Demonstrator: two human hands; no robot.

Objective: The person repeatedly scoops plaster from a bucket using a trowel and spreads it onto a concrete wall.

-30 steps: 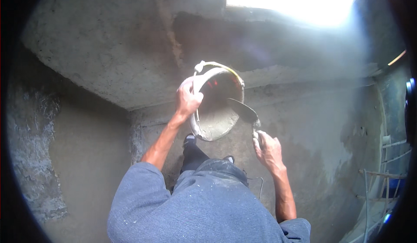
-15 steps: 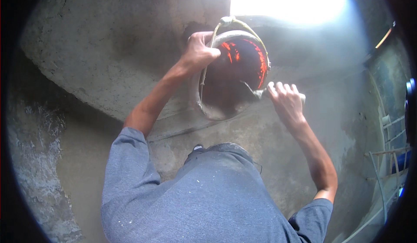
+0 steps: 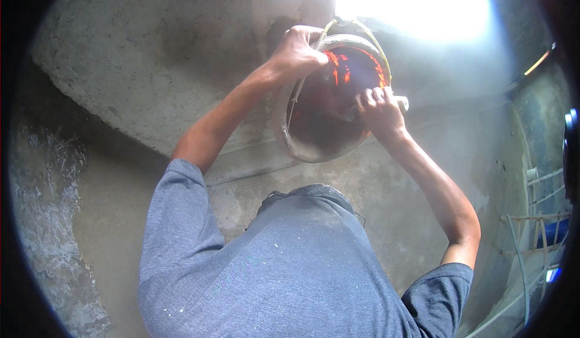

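A worn bucket (image 3: pixel 303 151) with a pale, crusted rim is tilted so that its mouth faces me. Its inside is dark, with bright orange-red patches along the upper and right inner wall. My left hand (image 3: pixel 297 55) is closed on the bucket's upper left rim, thumb over the edge. A pale rope-like handle (image 3: pixel 370 33) loops over the top of the mouth. My right hand (image 3: pixel 382 111) is wrapped round a tool that looks like a trowel (image 3: pixel 403 103). Only the butt of its grip shows clearly; the blade is blurred in the bucket's dark, hazy inside.
A rough concrete ledge (image 3: pixel 133 60) spans the upper left, with a stained wall (image 3: pixel 48 229) below it. Very bright light (image 3: pixel 417 3) glares at the top. A metal rack (image 3: pixel 538 217) with something blue (image 3: pixel 553 232) stands at the far right.
My right hand has moved up and left with the trowel, from beside the rim to over the bucket's mouth. The bucket and my left hand have shifted slightly right and up.
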